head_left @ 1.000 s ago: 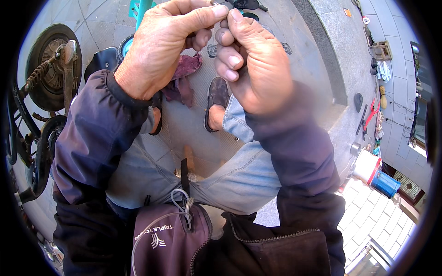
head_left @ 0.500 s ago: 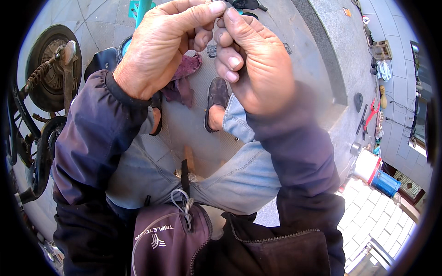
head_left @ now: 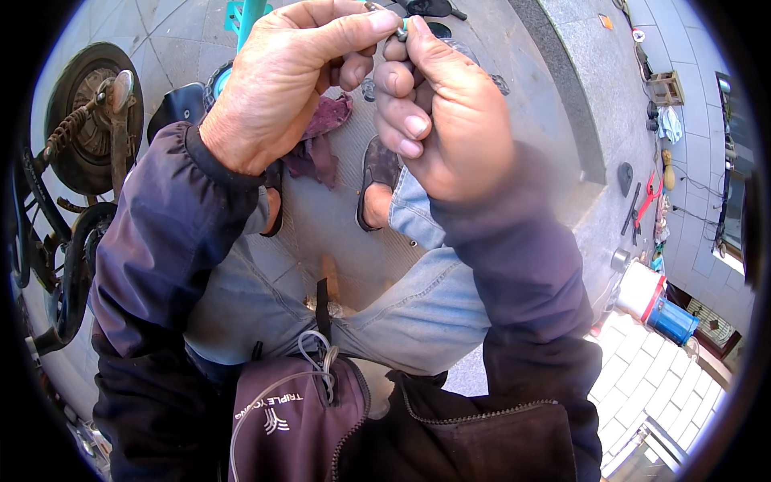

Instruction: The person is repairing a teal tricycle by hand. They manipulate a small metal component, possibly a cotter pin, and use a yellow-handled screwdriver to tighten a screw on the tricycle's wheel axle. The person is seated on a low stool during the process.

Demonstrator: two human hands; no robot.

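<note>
At the top of the head view my left hand [head_left: 289,88] pinches a small metal piece [head_left: 400,34], which looks like a bolt, at the tips of its thumb and index finger. My right hand [head_left: 438,120] meets it there, thumb at the same piece, other fingers curled. The piece is mostly covered by fingertips, so its shape is unclear. Below the hands lies a maroon cloth [head_left: 313,161] between my shoes, and a turquoise metal frame [head_left: 245,24] stands behind my left hand.
A wheel with a spring and black frame [head_left: 84,128] is at left. Along the right lie a red tool [head_left: 646,201], black bars [head_left: 630,209] and a blue-and-white container [head_left: 658,305] near a stone step [head_left: 566,88]. Dark objects [head_left: 430,10] are at the top.
My fingertips have shifted slightly, the right thumb moving a little right, and more of the small metal piece shows between them. The arms stay in place.
</note>
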